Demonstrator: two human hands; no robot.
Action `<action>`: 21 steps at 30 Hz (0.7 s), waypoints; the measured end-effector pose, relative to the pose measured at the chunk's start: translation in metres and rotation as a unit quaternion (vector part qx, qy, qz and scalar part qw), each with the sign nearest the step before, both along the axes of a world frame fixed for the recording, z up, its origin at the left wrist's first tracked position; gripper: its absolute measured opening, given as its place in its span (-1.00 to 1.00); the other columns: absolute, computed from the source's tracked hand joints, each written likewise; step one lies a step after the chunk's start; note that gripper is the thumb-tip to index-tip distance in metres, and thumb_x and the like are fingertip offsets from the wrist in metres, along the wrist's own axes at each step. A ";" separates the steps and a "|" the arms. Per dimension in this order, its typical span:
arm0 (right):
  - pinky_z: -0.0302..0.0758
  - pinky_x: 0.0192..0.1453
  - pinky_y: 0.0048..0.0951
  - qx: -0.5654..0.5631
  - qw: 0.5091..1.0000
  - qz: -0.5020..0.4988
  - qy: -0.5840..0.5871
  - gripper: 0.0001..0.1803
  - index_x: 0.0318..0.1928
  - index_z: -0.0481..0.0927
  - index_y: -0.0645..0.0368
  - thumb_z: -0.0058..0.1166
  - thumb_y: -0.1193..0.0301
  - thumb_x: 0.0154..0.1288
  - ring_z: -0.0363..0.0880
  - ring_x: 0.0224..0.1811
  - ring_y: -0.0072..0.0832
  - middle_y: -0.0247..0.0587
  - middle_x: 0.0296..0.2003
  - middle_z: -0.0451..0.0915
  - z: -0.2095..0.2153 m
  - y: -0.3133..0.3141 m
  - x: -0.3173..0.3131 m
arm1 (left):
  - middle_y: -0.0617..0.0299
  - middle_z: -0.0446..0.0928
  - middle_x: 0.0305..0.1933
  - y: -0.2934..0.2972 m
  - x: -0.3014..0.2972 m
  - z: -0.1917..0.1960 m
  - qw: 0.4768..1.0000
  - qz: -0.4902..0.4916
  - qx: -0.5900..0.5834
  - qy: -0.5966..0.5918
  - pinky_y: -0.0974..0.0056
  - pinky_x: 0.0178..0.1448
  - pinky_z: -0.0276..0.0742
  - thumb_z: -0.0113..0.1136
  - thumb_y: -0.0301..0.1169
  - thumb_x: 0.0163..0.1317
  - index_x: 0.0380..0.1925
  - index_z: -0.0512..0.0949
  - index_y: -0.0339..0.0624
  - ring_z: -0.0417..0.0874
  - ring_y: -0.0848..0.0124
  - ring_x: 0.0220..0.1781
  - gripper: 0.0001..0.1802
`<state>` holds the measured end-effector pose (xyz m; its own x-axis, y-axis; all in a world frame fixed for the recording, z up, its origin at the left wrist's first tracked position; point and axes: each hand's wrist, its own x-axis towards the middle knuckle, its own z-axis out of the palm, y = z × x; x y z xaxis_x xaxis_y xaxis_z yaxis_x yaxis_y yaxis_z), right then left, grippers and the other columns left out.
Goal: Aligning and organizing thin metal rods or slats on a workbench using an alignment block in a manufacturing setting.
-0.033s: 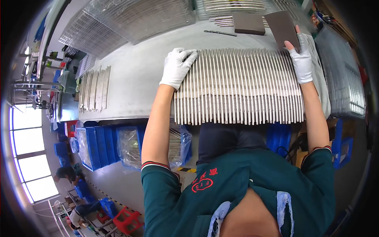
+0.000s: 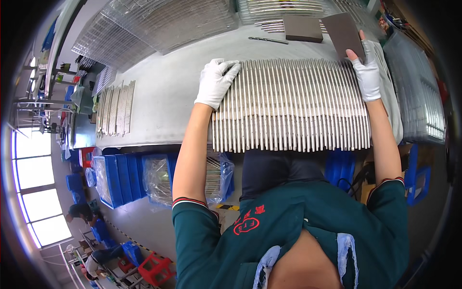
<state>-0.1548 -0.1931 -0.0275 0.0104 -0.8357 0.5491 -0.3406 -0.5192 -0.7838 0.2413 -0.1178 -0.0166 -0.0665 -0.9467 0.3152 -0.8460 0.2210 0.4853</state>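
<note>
A wide row of slim silvery metal rods (image 2: 288, 106) lies side by side at the front edge of the table. My left hand (image 2: 215, 84), in a white glove, rests against the row's far left corner, its fingers curled onto the outermost rods. At the right end, my right hand (image 2: 366, 77) wears a white glove that leaves the thumb and a fingertip bare. Those two hold the lower right corner of a dark brown rectangular block (image 2: 340, 33), which is tilted at the row's far right corner. The remaining right fingers are hard to make out.
Another brown block (image 2: 303, 29) lies at the back, beside a drill bit (image 2: 268, 40). Clear plastic trays (image 2: 178, 24) stand along the far side. A smaller group of rods (image 2: 115, 110) is on the left. Below the table edge are blue crates (image 2: 120, 180); people work at the lower left.
</note>
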 end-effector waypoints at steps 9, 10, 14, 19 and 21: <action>0.39 0.29 -0.53 -0.002 1.000 0.014 -0.016 -0.25 0.48 0.26 -0.13 0.27 0.28 0.34 0.49 0.21 -0.54 -0.23 0.27 0.50 -0.001 -0.001 0.000 | -0.08 0.63 -0.04 -0.004 -0.019 0.004 0.994 -0.028 -0.047 -0.097 0.05 0.14 0.53 0.12 -0.05 0.35 -0.06 0.70 -0.05 0.62 0.02 0.03 -0.61; 0.40 0.29 -0.53 0.006 0.999 0.014 -0.030 -0.25 0.48 0.26 -0.13 0.28 0.29 0.34 0.49 0.21 -0.55 -0.23 0.27 0.50 0.000 -0.001 0.002 | -0.11 0.62 -0.03 -0.008 -0.023 0.004 0.994 -0.030 -0.046 -0.097 0.03 0.16 0.53 0.10 -0.05 0.37 -0.05 0.69 -0.06 0.62 0.01 0.05 -0.60; 0.40 0.27 -0.54 0.015 0.998 0.017 -0.058 -0.24 0.48 0.26 -0.13 0.29 0.30 0.33 0.49 0.20 -0.57 -0.24 0.28 0.49 -0.003 -0.004 0.004 | -0.12 0.61 -0.05 -0.017 -0.039 -0.002 0.992 -0.060 -0.060 -0.097 0.03 0.16 0.51 0.10 -0.07 0.38 -0.06 0.68 -0.08 0.60 -0.04 0.03 -0.61; 0.41 0.26 -0.56 0.010 0.999 0.016 -0.044 -0.23 0.48 0.26 -0.10 0.30 0.29 0.32 0.49 0.17 -0.59 -0.24 0.26 0.51 -0.002 -0.001 0.001 | -0.11 0.61 -0.09 -0.018 -0.045 0.001 0.996 -0.058 -0.027 -0.067 0.02 0.15 0.51 0.14 -0.10 0.35 -0.12 0.70 -0.10 0.59 -0.04 0.01 -0.65; 0.41 0.25 -0.56 0.009 0.999 0.014 -0.047 -0.24 0.48 0.26 -0.10 0.30 0.29 0.33 0.50 0.15 -0.59 -0.24 0.24 0.52 -0.001 -0.001 0.003 | -0.11 0.61 -0.09 -0.018 -0.048 0.004 0.995 -0.058 -0.008 -0.078 0.01 0.15 0.52 0.15 -0.11 0.34 -0.13 0.70 -0.11 0.59 -0.04 0.01 -0.66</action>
